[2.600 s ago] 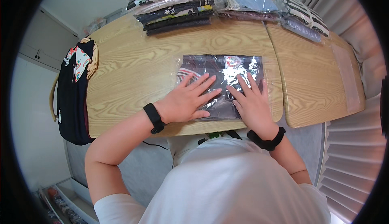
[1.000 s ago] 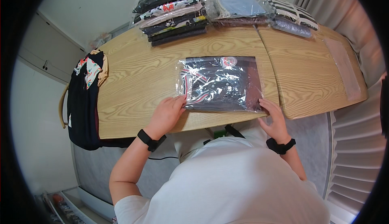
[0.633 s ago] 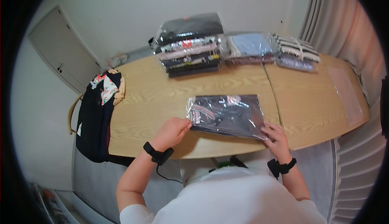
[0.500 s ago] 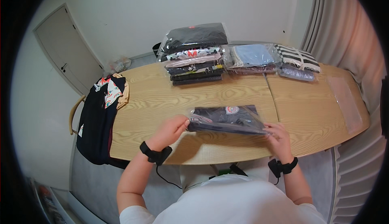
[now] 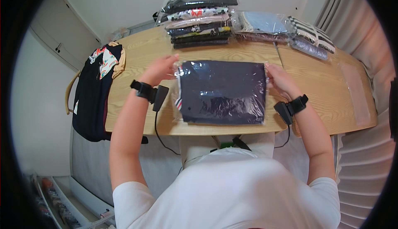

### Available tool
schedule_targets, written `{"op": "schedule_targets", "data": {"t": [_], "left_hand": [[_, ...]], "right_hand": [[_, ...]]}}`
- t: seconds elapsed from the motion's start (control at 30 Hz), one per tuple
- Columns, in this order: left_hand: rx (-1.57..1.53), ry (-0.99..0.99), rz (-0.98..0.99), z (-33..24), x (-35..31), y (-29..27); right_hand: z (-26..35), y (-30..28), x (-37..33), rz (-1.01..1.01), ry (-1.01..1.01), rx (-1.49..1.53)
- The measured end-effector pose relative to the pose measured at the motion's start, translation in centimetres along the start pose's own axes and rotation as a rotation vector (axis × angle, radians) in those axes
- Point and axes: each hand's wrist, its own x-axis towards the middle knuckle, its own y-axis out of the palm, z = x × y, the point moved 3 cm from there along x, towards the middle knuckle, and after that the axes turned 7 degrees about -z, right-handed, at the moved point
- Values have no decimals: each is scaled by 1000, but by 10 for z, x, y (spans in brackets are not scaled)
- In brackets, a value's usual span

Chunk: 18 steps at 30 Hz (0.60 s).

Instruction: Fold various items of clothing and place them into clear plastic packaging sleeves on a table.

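Observation:
A folded dark navy garment in a clear plastic bag (image 5: 224,92) is in front of me, its broad plain face turned toward me. A red, white and blue striped bit shows at its left edge. My left hand (image 5: 161,69) is closed on the bag's far left corner. At the far right corner, my right hand (image 5: 282,79) grips the bag's edge, its fingers partly behind the plastic. Whether the bag's near edge rests on the table, I cannot tell.
On the wooden table (image 5: 141,63), a tall stack of bagged clothes (image 5: 199,26) stands at the back. Shorter piles of bagged clothes (image 5: 265,24) are to its right. Loose dark clothes (image 5: 89,100) hang over the left end. A flat clear bag (image 5: 354,92) lies at the right.
Both hands have raised and tipped up the bagged garment. Its broad plain face now shows, where its round-badged side was seen before. My view has shifted too.

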Motion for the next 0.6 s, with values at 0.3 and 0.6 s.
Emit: {"op": "schedule_targets", "data": {"t": [0.3, 0.6], "left_hand": [[12, -306, -95, 63, -77, 17], [222, -131, -62, 75, -88, 37]], "right_hand": [[-69, -14, -27, 48, 319, 147], [-73, 9, -35, -73, 206, -58]]}}
